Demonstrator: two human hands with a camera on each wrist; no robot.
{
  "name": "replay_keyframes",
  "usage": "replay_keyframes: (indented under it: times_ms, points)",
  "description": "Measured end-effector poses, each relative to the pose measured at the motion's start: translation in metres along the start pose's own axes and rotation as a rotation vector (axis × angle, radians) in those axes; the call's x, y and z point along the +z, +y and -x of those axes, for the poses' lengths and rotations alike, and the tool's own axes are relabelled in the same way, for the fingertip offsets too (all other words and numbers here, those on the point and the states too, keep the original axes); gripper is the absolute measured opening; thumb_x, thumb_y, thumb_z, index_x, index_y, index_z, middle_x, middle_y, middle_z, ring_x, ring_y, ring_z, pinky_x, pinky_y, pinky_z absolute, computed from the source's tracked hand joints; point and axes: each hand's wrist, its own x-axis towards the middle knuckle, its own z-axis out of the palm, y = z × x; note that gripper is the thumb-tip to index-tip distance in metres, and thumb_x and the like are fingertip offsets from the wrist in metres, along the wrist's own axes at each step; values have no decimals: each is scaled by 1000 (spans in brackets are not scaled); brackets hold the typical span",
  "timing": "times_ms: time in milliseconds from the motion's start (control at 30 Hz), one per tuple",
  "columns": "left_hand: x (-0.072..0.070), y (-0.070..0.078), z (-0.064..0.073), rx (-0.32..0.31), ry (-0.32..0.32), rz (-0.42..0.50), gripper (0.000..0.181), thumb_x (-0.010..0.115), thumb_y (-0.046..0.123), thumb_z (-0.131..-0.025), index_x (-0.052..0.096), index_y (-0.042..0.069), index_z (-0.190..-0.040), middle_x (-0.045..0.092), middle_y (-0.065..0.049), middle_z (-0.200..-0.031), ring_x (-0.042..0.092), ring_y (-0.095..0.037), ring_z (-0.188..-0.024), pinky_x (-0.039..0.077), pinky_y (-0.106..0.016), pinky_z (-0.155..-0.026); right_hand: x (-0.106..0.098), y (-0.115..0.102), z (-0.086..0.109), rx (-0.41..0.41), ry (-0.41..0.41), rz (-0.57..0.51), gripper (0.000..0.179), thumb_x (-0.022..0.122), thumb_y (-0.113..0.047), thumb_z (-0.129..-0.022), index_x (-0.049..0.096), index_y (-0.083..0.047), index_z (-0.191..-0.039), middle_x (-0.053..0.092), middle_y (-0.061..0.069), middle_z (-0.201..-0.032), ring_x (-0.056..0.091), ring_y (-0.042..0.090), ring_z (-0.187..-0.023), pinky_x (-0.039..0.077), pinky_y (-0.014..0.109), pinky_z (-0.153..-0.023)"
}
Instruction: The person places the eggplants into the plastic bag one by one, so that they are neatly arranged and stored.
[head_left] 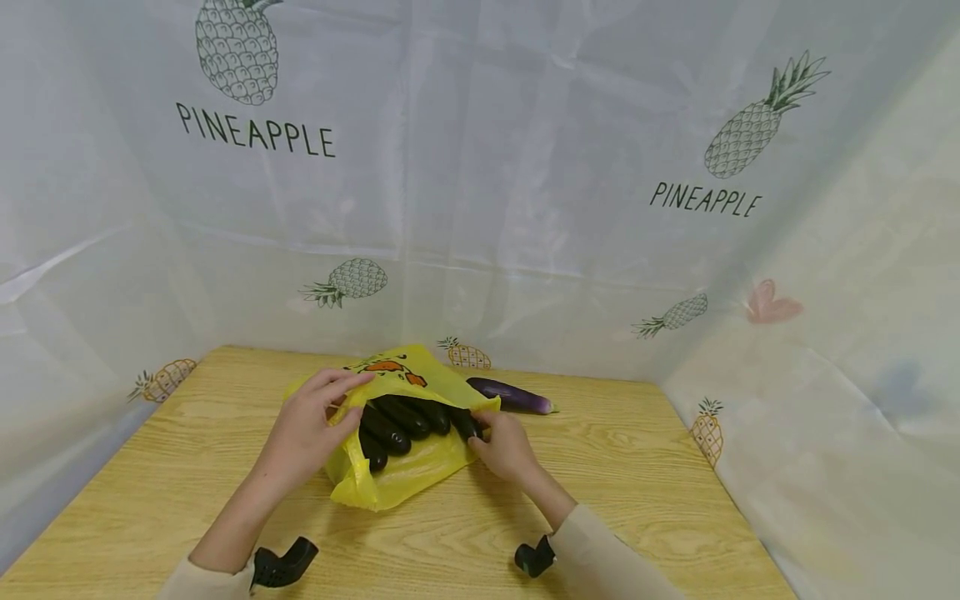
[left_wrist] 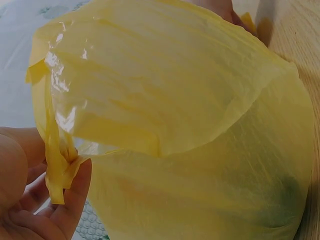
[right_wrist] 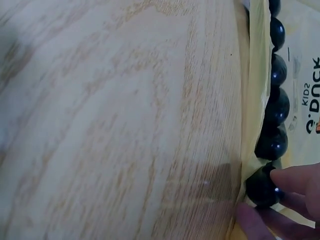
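Note:
A yellow plastic bag (head_left: 423, 475) with a printed duck design lies on the table, its mouth facing me. Several dark eggplants (head_left: 390, 425) lie side by side inside, rounded ends toward the opening. At the bag's left edge, my left hand (head_left: 307, 429) pinches the gathered plastic handle (left_wrist: 57, 170) between thumb and fingers. My right hand (head_left: 506, 446) reaches to the right side of the mouth and grips the end of the rightmost eggplant (right_wrist: 261, 187), fingers around it. Behind the bag, to the right, lies a purple eggplant (head_left: 513, 396) outside it.
The wood-grain table (head_left: 615, 500) runs up to a pale curtain (head_left: 495, 167) printed with pineapples, which hangs behind and at both sides. Black devices (head_left: 283, 563) are strapped at both wrists.

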Motion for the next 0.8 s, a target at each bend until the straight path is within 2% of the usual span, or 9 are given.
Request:
replay_keyframes:
  times_ms: [133,400,800]
  points:
    - [0,1,0,-1,-1,0,49,77,2,-95,71,15,-141,67,-5,-131,58,-16,-93,53,-30,-75,0,-1,0,15,-13,52,45,77,-4,-93,69,4,-136,78,20,-109,75,32,-96,61,43,-79]
    - [-1,1,2,-5,0,-3,48,76,2,-95,71,14,-141,67,-5,-131,56,-15,-86,52,-28,-74,0,-2,0,6,-70,129,52,72,-2,-94,64,-2,-145,77,12,-96,69,22,-74,49,32,-60]
    - [-1,1,2,-8,-13,9,49,75,2,-95,70,14,-142,66,-5,-134,59,-16,-91,54,-30,-76,4,-4,-7,67,-74,218,49,71,-9,-100,63,-7,-148,68,-2,-77,57,11,-64,43,30,-55]
